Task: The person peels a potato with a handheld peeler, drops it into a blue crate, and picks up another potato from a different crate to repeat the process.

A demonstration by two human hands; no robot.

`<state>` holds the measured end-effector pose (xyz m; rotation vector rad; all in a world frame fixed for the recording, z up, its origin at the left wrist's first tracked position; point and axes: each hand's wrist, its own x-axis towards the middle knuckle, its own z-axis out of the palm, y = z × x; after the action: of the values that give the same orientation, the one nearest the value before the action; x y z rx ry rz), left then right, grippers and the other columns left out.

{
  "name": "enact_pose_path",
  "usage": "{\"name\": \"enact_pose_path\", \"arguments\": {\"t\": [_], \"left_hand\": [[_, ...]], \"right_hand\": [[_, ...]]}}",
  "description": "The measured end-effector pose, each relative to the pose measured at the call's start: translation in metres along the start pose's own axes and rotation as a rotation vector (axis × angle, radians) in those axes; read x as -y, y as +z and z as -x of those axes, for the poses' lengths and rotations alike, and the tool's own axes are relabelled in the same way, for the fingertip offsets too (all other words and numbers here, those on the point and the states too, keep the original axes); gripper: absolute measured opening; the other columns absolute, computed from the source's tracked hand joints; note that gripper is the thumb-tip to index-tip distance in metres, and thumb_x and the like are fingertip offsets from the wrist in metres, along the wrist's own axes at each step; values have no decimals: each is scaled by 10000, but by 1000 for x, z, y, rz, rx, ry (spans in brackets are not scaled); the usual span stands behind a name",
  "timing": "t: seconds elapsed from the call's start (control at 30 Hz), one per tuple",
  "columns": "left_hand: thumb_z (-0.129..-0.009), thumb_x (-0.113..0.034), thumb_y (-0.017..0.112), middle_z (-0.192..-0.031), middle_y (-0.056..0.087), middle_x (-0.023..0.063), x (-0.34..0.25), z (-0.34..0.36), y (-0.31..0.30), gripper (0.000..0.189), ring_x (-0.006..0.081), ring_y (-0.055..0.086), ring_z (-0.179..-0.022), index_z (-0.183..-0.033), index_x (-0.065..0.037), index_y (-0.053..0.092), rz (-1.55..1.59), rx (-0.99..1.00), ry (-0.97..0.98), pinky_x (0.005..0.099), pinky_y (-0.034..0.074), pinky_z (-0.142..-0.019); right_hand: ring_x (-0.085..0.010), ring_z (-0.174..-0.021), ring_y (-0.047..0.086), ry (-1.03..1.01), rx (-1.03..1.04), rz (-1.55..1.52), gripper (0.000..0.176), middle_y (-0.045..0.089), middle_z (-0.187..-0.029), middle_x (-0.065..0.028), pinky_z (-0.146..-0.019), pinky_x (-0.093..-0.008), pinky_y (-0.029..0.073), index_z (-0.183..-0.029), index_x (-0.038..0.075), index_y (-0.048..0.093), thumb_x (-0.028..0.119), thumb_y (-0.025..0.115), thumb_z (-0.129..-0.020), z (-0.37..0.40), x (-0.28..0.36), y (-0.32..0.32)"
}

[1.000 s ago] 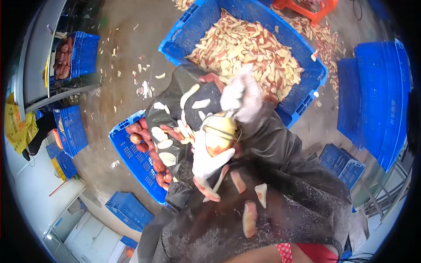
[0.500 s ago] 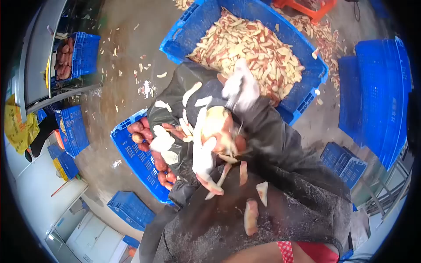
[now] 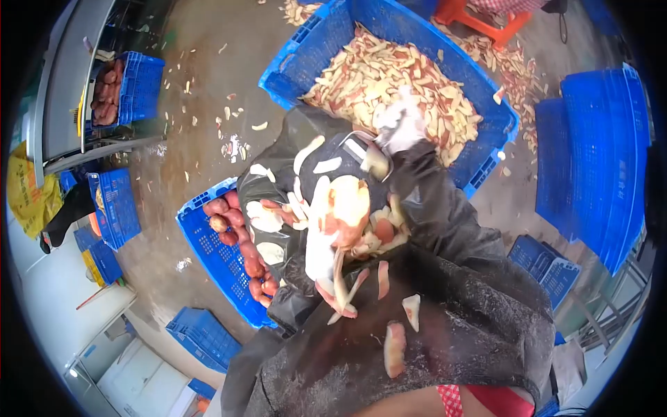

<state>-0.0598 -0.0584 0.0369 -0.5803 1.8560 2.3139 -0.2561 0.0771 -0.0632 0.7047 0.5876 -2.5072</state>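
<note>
My left hand [image 3: 321, 243], in a white glove, is closed around a partly peeled potato [image 3: 349, 201] above my lap. Pale flesh shows on its upper side, with some reddish skin lower down. Beyond it my right hand [image 3: 403, 128], also gloved in white and slightly blurred, grips a peeler [image 3: 360, 147]. The peeler is apart from the potato, and a pale piece shows at its head. Peel strips [image 3: 394, 347] lie scattered over the dark apron [image 3: 458, 306], and several more cling around my left hand.
A blue crate [image 3: 500, 142] ahead holds a heap of peelings [image 3: 389, 76]. Red-skinned potatoes [image 3: 253, 267] lie in another blue crate [image 3: 215, 267] at my left. Tall blue crates [image 3: 601, 160] stand at the right. An orange stool [image 3: 479, 24] is at the top, amid peelings on the wet floor.
My right hand has moved up and away from the potato, bringing the peeler clear of it. The left hand keeps its hold, and the potato's peeled face is more visible.
</note>
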Motion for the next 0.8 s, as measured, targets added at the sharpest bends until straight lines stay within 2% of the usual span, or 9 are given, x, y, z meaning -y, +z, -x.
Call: {"name": "enact_pose_path", "arguments": {"t": [0.07, 0.27, 0.3, 0.37, 0.5, 0.6, 0.67, 0.73, 0.8], "left_hand": [[-747, -209, 645, -1304, 438, 131, -5, -2, 0, 732, 247, 441, -1187, -1380, -46, 316, -41, 34, 35, 371, 361, -1000], [-732, -217, 660, -1253, 458, 130, -17, 12, -3, 702, 255, 457, -1144, -1343, -52, 356, -303, 196, 142, 376, 372, -984], [-729, -218, 662, -1245, 462, 130, -18, 10, -2, 697, 256, 460, -1137, -1337, -53, 362, -339, 229, 158, 376, 374, -981], [-725, -221, 667, -1228, 468, 129, -17, 4, 0, 687, 258, 466, -1123, -1324, -55, 375, -400, 242, 187, 378, 377, -976], [-715, -226, 677, -1194, 482, 129, -17, 20, 0, 668, 263, 477, -1095, -1300, -58, 402, -443, 181, 218, 380, 384, -965], [-707, -230, 684, -1169, 492, 128, -16, 27, 7, 653, 267, 485, -1073, -1281, -61, 421, -475, 193, 194, 383, 389, -957], [-703, -232, 689, -1152, 499, 128, -13, 24, 10, 643, 269, 491, -1059, -1269, -63, 435, -480, 180, 207, 384, 393, -952], [-698, -235, 694, -1136, 505, 128, -13, 21, 10, 634, 272, 497, -1045, -1256, -64, 448, -463, 172, 229, 385, 396, -946], [-693, -237, 698, -1119, 512, 128, -12, 24, 11, 624, 274, 502, -1031, -1244, -66, 461, -455, 191, 203, 387, 399, -941]], "right_hand": [[-138, -388, 434, -141, 208, -191, 412, 426, -484, 25, -409, -354, 407, -654, 161, 474, 440, 448, -957, 36, 5, 38], [-207, -410, 471, 330, 209, -83, 442, 432, -499, -26, -439, -361, 426, -633, 115, 497, 426, 480, -947, 83, -18, 63], [-119, -433, 443, 185, 263, 270, 408, 450, -568, 40, -433, -285, 387, -662, 147, 450, 427, 451, -960, 91, -23, 67], [-151, -405, 452, 115, 83, 100, 455, 437, -508, 6, -428, -287, 405, -628, 125, 463, 424, 426, -969, 63, -22, 43], [-101, -462, 470, 123, 378, -221, 439, 467, -569, 43, -426, -270, 406, -751, 49, 521, 410, 409, -973, 43, 17, 6], [-110, -447, 462, -114, 167, 385, 435, 440, -527, 12, -423, -266, 396, -718, 84, 523, 426, 417, -966, 88, -14, 39], [-127, -400, 431, 37, -90, -33, 461, 401, -473, -4, -414, -269, 390, -600, 139, 432, 412, 407, -972, 42, 16, 7], [-148, -389, 442, -31, 343, 37, 506, 407, -460, -22, -405, -285, 391, -577, 154, 381, 468, 348, -973, 82, 16, 42], [-115, -390, 406, -185, 137, 382, 433, 398, -474, 10, -403, -273, 367, -615, 168, 414, 395, 387, -983, 77, -17, 33]]}}
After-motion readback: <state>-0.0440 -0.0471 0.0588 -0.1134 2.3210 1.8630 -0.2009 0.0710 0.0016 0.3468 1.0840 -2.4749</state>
